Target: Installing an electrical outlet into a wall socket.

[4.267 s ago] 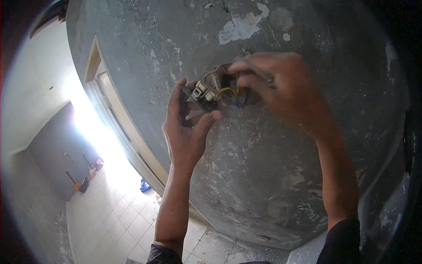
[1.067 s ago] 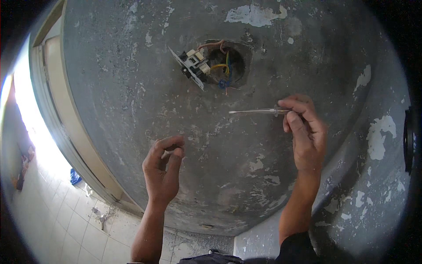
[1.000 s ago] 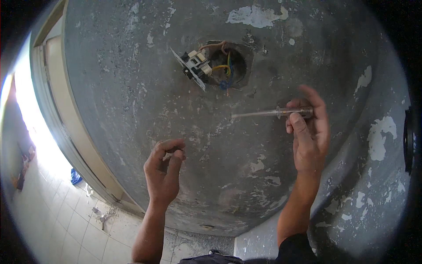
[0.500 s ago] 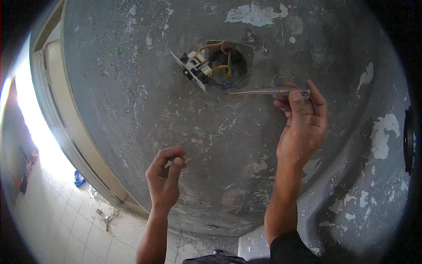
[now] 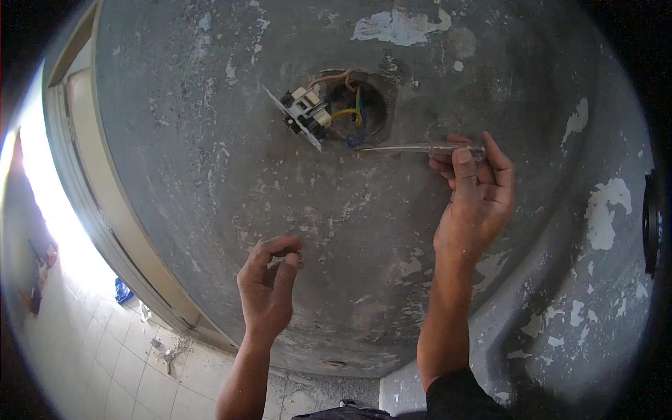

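Note:
My right hand (image 5: 476, 189) grips a slim screwdriver (image 5: 399, 148) by its clear handle, thumb on the near side. The screwdriver's thin shaft points left, its tip by the end of a blue wire (image 5: 355, 140); whether they touch I cannot tell. That wire comes out of a round wall box (image 5: 374, 112), along with a yellow wire (image 5: 344, 112) and a brown wire (image 5: 332, 78). An electrical socket (image 5: 304, 112) hangs tilted at the box's left side. Lower left, my left hand (image 5: 269, 280) is closed in a loose pinch, away from the wall box; anything between its fingertips is too small to make out.
The grey wall (image 5: 336, 210) has patches of peeling paint. At left is a door frame (image 5: 105, 196) with a bright opening. Debris (image 5: 168, 353) lies on the tiled floor (image 5: 136, 364), near a blue item (image 5: 123, 290). A dark round object (image 5: 651, 224) is at the right edge.
The screwdriver's tip stays close to the blue wire, and my right hand has barely shifted. My left hand has moved slightly right, its index finger straighter over the thumb. The whole view has shifted a little.

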The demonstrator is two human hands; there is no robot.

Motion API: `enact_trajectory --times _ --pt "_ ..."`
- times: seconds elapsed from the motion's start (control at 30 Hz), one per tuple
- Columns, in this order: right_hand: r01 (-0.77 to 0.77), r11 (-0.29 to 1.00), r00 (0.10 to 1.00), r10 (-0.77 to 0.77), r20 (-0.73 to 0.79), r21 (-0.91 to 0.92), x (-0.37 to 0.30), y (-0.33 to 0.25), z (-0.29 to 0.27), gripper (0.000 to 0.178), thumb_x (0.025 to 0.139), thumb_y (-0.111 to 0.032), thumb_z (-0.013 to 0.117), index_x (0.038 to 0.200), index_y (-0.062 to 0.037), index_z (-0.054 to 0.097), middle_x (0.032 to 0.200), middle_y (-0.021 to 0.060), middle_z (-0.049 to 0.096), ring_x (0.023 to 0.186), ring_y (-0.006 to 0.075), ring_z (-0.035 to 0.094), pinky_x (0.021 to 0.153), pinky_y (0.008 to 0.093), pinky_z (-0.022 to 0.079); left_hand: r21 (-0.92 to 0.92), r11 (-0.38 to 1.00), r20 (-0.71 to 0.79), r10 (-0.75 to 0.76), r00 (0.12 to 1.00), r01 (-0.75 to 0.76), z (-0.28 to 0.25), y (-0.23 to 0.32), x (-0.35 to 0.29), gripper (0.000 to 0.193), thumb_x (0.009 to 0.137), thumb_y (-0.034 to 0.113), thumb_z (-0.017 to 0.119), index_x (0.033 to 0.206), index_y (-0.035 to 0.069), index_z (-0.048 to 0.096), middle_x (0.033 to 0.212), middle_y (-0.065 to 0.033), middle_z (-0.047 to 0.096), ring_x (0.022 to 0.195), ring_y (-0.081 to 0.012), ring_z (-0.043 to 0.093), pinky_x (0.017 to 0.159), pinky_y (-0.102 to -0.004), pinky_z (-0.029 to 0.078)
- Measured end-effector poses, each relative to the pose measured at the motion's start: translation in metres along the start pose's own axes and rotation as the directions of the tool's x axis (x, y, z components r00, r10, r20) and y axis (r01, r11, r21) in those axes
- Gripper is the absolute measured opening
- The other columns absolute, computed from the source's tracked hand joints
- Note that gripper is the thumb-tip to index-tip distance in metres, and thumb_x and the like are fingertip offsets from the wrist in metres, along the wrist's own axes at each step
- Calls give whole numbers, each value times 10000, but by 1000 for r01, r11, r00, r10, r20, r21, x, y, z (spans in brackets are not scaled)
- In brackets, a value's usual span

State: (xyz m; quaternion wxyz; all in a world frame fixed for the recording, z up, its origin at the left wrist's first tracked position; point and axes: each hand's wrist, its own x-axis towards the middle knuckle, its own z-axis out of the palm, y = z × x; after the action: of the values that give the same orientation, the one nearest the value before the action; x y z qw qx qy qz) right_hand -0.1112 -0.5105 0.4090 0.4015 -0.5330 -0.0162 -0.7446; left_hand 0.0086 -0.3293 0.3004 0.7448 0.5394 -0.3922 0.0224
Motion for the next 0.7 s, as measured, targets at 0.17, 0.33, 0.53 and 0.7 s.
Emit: enact_trajectory --times 0.17,0.33,0.53,0.7 --pt "7 1000 1000 -7 0 13 1 2 -2 406 919 -79 640 1265 51 471 1046 214 670 862 229 689 769 349 596 4 999 41 42 998 -42 11 11 3 189 944 75 579 1109 3 637 1059 -80 623 987 -145 599 836 -282 507" --pt "-38 999 999 38 4 -5 2 -2 -2 397 922 -64 630 1267 44 468 1069 217 662 901 240 683 809 371 589 79 987 76 134 988 -140 21 14 8 225 955 117 594 1132 -19 625 1059 -101 626 972 -167 610 822 -312 535" --pt "-61 955 997 43 70 291 11 -26 -11 285 952 -99 545 1224 -18 526 1001 106 626 889 193 648 793 313 558 137 954 105 252 962 -265 30 24 17 267 951 101 584 1197 -4 596 1156 -101 582 1063 -168 579 856 -303 522" --pt "247 878 858 -1 514 -410 14 -32 7 153 923 -102 569 1039 -25 632 909 122 643 802 225 669 639 341 514 113 948 49 294 955 -298 37 22 25 320 891 37 606 1211 28 603 1138 -121 604 1026 -204 612 817 -307 518"
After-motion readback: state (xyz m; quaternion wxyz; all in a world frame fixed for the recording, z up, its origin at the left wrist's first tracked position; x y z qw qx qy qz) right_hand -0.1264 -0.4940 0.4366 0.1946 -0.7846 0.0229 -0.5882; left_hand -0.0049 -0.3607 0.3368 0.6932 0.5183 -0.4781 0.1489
